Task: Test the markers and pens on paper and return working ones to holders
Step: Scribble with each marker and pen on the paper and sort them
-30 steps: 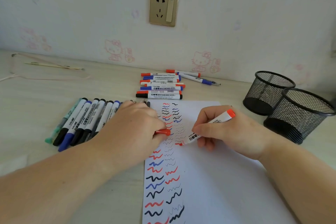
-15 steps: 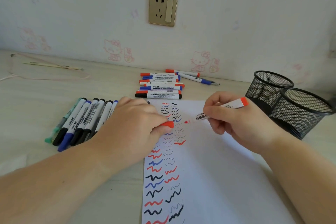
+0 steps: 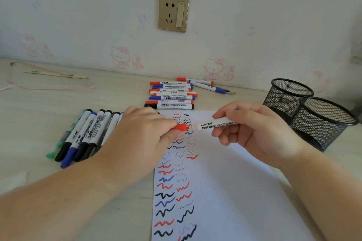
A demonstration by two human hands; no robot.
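The marker [image 3: 215,124] has lifted off the paper [image 3: 225,182] and now lies level, its tip meeting the red cap [image 3: 179,127] pinched in the left hand [image 3: 141,133]; the right hand [image 3: 252,131] grips its barrel.

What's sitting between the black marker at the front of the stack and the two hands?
In the head view, only the top edge of the paper with small test squiggles lies between the black marker and the left hand and right hand.
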